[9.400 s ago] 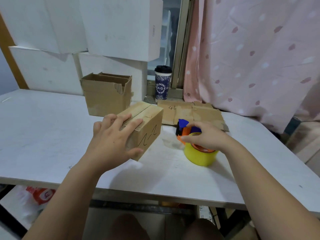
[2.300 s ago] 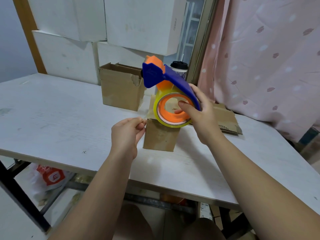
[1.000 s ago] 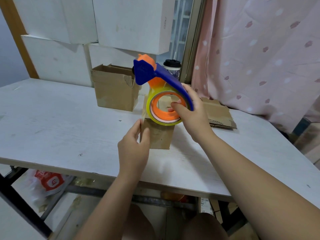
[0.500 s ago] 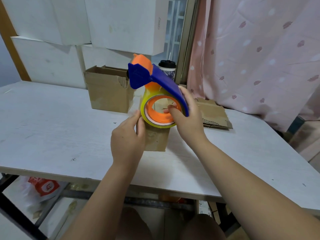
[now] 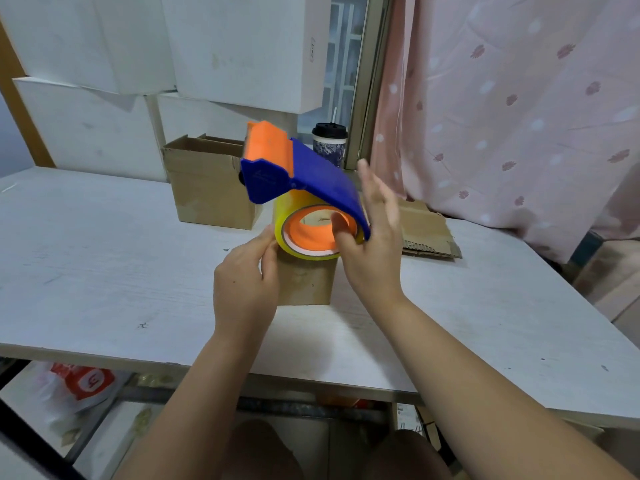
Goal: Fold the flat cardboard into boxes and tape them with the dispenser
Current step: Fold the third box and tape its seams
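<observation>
Head camera: my right hand (image 5: 372, 251) holds the blue-and-orange tape dispenser (image 5: 304, 174) tilted above a small cardboard box (image 5: 306, 285) standing on the white table (image 5: 104, 265), thumb hooked into the orange core of the yellow tape roll (image 5: 287, 216), the other fingers straight and blurred behind the blue guard. My left hand (image 5: 244, 289) is laid against the box's left side, thumb and forefinger up at its top edge, touching the roll; whether they pinch tape there or only press the cardboard I cannot tell. The roll sits right at the top of the box. Behind stands an open carton (image 5: 207, 188), with flat cardboard (image 5: 422, 226) lying to the right near a pink curtain (image 5: 502, 116), and a lidded cup (image 5: 329, 143) at the window. White cartons (image 5: 242, 46) are stacked at the back.
</observation>
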{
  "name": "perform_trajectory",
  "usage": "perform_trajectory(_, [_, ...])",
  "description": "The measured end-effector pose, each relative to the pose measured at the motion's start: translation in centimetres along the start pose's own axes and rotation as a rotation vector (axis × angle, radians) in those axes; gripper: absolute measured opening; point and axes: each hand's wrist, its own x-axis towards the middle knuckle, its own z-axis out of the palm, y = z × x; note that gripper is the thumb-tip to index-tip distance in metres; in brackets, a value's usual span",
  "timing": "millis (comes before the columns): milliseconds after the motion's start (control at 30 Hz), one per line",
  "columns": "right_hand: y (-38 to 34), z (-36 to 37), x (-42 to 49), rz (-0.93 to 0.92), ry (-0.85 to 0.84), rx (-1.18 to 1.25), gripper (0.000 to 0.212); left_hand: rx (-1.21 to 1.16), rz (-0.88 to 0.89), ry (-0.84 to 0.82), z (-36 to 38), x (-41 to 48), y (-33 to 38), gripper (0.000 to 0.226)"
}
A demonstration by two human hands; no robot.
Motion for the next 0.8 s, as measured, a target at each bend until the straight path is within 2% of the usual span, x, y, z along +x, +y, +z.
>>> perform_trajectory(133, [-0.1, -0.5, -0.1, -0.011, 0.012, -0.083, 0.057, 0.037, 0.012, 0.007, 0.1, -0.2, 0.5, 0.036])
perform_trajectory(233, [-0.4, -1.4, 0.7, -0.024, -0.021, -0.256, 0.053, 0.079, 0.042, 0.015, 0.1, -0.2, 1.0, 0.044])
perform_trajectory(400, [-2.5, -2.2, 3.5, -0.043, -0.271, -0.511, 0.038, 0.160, 0.074, 0.029, 0.7, -0.3, 1.2, 0.027])
perform_trajectory(467, [-3.4, -2.4, 4.6, -0.056, -0.380, -0.612, 0.043, 0.172, 0.077, 0.036, 0.8, -0.3, 1.2, 0.026])
perform_trajectory(533, [-4.0, -2.7, 5.4, -0.070, -0.485, -0.702, 0.061, 0.179, 0.078, 0.038, 0.9, -0.2, 1.3, 0.028])
perform_trajectory(600, [-4.5, -3.0, 5.7, -0.096, -0.554, -0.770, 0.069, 0.212, 0.082, 0.039, 0.9, -0.1, 1.4, 0.022])
perform_trajectory(800, [-5.3, -3.0, 5.5, -0.206, -0.551, -0.722, 0.068, 0.290, 0.095, 0.029, 0.9, -0.1, 1.3, 0.018])
